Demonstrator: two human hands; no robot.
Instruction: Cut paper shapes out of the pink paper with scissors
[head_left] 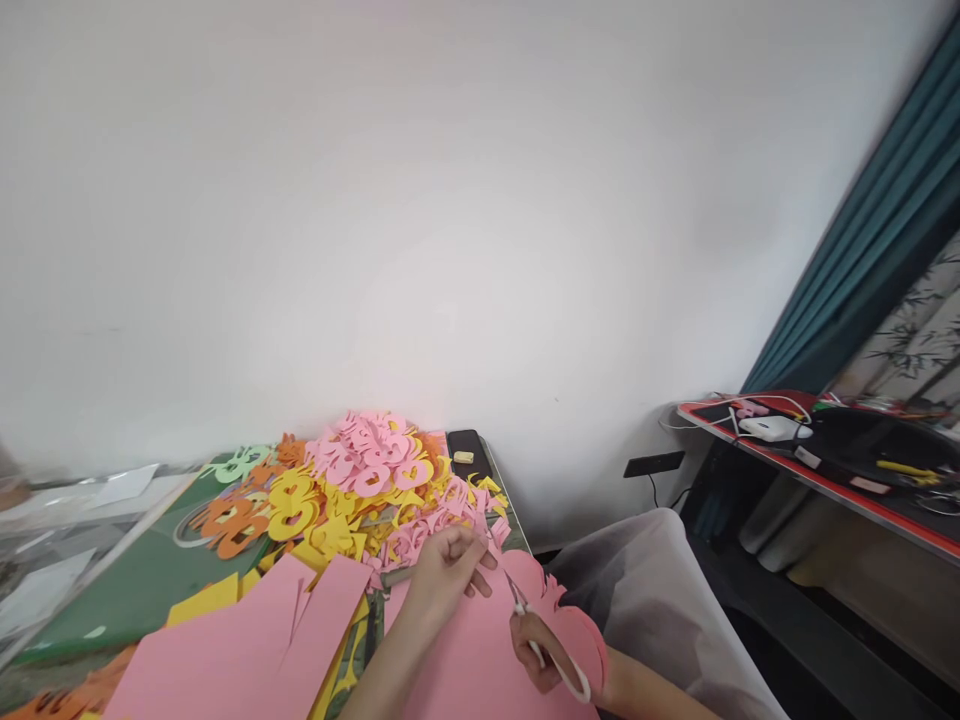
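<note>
My right hand [534,652] is closed round the white handles of a pair of scissors [517,594], whose blades point up and left at a pink paper sheet [472,660]. Scalloped, petal-like shapes [581,635] run along that sheet's right side, partly behind my right hand. My left hand [452,562] pinches the far part of the sheet, close to the blade tips; the exact grip point is partly hidden by the fingers. Just beyond it lie pink paper scraps [409,540].
Heaped against the wall are pink cutouts [364,450], yellow cutouts [292,500] and orange cutouts [236,520]. A black phone [466,446] sits at the table's far corner. More pink paper [240,650] lies left. A red-edged desk [832,465] stands right, past a translucent white cover [652,590].
</note>
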